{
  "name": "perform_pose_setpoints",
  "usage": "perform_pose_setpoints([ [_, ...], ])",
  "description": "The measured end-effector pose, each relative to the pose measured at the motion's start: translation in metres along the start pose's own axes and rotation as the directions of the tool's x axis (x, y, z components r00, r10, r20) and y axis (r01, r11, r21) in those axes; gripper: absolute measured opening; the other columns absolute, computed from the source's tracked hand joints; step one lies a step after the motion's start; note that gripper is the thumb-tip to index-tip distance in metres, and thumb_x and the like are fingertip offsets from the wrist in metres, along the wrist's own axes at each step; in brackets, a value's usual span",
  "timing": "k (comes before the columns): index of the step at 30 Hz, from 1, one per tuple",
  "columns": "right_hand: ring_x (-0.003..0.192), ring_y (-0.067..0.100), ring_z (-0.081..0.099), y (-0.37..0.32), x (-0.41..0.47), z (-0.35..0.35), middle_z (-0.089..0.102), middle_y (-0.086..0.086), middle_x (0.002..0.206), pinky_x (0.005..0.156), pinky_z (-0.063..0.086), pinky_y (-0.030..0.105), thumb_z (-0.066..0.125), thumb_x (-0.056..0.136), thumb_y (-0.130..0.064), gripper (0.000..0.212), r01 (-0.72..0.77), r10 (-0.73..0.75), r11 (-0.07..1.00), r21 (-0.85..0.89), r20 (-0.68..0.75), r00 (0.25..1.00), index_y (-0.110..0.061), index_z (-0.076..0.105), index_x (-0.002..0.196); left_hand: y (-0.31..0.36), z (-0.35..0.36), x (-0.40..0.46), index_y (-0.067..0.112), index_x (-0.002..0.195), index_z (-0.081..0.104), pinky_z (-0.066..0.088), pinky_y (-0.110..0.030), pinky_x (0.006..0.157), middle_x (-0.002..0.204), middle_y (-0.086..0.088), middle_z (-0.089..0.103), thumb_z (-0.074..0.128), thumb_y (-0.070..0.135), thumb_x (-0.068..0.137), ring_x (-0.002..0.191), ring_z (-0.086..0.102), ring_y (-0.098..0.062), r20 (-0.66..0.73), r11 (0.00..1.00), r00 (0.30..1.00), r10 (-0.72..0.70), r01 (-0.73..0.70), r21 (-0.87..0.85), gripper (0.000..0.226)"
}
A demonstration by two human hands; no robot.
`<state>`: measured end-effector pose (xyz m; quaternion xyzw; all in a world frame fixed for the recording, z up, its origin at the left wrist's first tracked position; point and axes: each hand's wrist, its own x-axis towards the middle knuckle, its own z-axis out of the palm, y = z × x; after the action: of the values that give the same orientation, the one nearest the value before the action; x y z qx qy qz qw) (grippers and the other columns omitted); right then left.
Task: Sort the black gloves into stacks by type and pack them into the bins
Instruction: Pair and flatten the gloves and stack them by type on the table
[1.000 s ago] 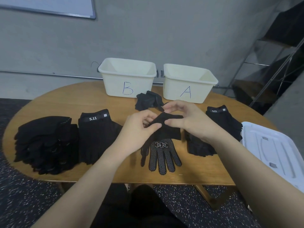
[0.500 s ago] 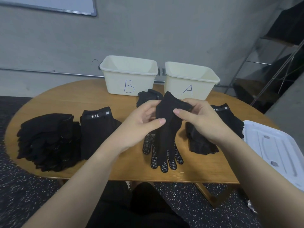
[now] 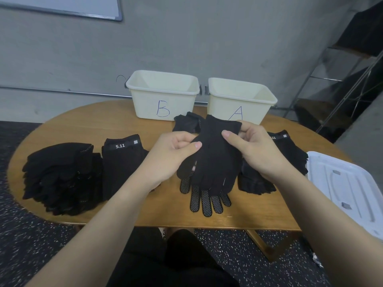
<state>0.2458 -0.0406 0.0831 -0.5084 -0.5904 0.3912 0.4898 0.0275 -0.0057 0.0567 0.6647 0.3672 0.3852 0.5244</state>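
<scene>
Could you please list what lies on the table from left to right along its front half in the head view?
Heap of black knit gloves → stack of 5.11 gloves → left hand → held black glove → right hand → white plastic lid.

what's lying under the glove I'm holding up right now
A dotted-grip glove lies on the table beneath the held glove; only its fingers show, the rest is covered.

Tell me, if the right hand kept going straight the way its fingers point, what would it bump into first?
The right hand points left across the knit glove it pinches, so it would probably meet the left hand first, gripping the same glove just opposite. Depth is hard to judge here.
</scene>
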Motion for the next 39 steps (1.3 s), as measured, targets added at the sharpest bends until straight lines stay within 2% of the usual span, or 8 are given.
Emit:
perform_pose_setpoints([
  [5,0.103,0.028,0.074,-0.001,-0.004,0.004,0.077,0.011,0.110,0.089,0.062,0.040,0.058,0.103,-0.012,0.023,-0.015,0.015,1.000,-0.012,0.026,1.000,-0.002,0.067,0.122,0.004,0.003,-0.004,0.022,0.111,0.075,0.054,-0.027,0.079,0.100,0.003,0.080,0.058,0.029,0.105,0.092,0.077,-0.015,0.083,0.999,0.996,-0.039,0.038,0.018,0.019],
  [12,0.078,0.011,0.075,0.006,-0.024,0.005,0.076,-0.005,0.076,0.064,0.057,0.020,0.057,0.103,-0.010,0.015,-0.006,0.006,1.000,0.006,0.048,0.999,-0.006,0.069,0.112,-0.006,0.008,-0.022,0.019,0.095,0.076,0.055,-0.064,0.089,0.093,-0.023,0.074,0.061,0.049,0.099,0.091,0.069,-0.050,0.073,0.996,0.997,-0.009,0.003,0.092,0.034],
  [15,0.081,0.017,0.076,0.020,-0.032,0.008,0.078,0.002,0.083,0.065,0.058,0.025,0.058,0.102,-0.011,0.017,-0.027,0.026,0.999,0.032,0.039,0.999,-0.006,0.070,0.113,-0.012,0.013,-0.030,0.023,0.076,0.072,0.055,-0.043,0.070,0.077,-0.029,0.066,0.062,0.044,0.100,0.067,0.062,-0.046,0.071,0.992,0.997,-0.006,-0.003,0.125,0.034],
  [18,0.086,0.026,0.076,0.035,-0.033,0.011,0.079,0.012,0.095,0.069,0.060,0.032,0.059,0.103,-0.013,0.019,-0.068,0.064,0.995,0.068,0.049,0.997,-0.006,0.070,0.116,-0.017,0.021,-0.036,0.041,0.052,0.066,0.043,-0.016,0.059,0.046,0.011,0.055,0.058,0.021,0.105,0.050,0.054,-0.001,0.100,0.987,0.994,-0.049,0.033,0.154,0.058],
  [20,0.086,0.026,0.077,0.046,-0.029,0.012,0.079,0.012,0.096,0.068,0.060,0.031,0.059,0.103,-0.013,0.019,-0.099,0.096,0.993,0.064,0.046,0.994,-0.005,0.070,0.116,-0.021,0.024,-0.034,0.042,0.049,0.064,0.040,-0.012,0.054,0.043,0.016,0.051,0.058,0.018,0.105,0.045,0.051,0.000,0.088,0.979,0.993,-0.083,0.065,0.192,0.061],
  [24,0.090,0.021,0.077,0.067,-0.017,0.014,0.079,0.005,0.096,0.071,0.059,0.030,0.060,0.103,-0.013,0.014,-0.118,0.119,0.992,-0.035,0.016,0.993,-0.008,0.072,0.109,-0.042,0.025,-0.018,0.015,0.076,0.069,0.054,-0.037,0.065,0.061,-0.012,0.065,0.065,0.030,0.101,0.055,0.060,-0.024,-0.031,0.944,0.994,-0.100,0.105,0.313,0.030],
  [28,0.094,0.022,0.076,0.086,-0.007,0.016,0.079,0.004,0.098,0.080,0.061,0.038,0.061,0.102,-0.013,0.012,-0.121,0.120,0.992,-0.037,-0.011,0.993,-0.011,0.073,0.103,-0.054,0.032,-0.009,0.012,0.084,0.069,0.050,-0.029,0.064,0.053,0.007,0.060,0.066,0.031,0.100,0.050,0.052,-0.005,-0.127,0.917,0.985,-0.118,0.157,0.366,0.025],
  [39,0.097,0.024,0.075,0.117,0.012,0.017,0.078,0.005,0.101,0.087,0.060,0.053,0.061,0.103,-0.015,0.013,-0.101,0.101,0.995,-0.006,-0.002,0.995,-0.009,0.071,0.105,-0.061,0.029,0.011,0.021,0.098,0.075,0.059,-0.035,0.083,0.076,0.010,0.075,0.065,0.031,0.100,0.078,0.072,-0.006,-0.245,0.890,0.959,-0.144,0.234,0.392,0.014],
])
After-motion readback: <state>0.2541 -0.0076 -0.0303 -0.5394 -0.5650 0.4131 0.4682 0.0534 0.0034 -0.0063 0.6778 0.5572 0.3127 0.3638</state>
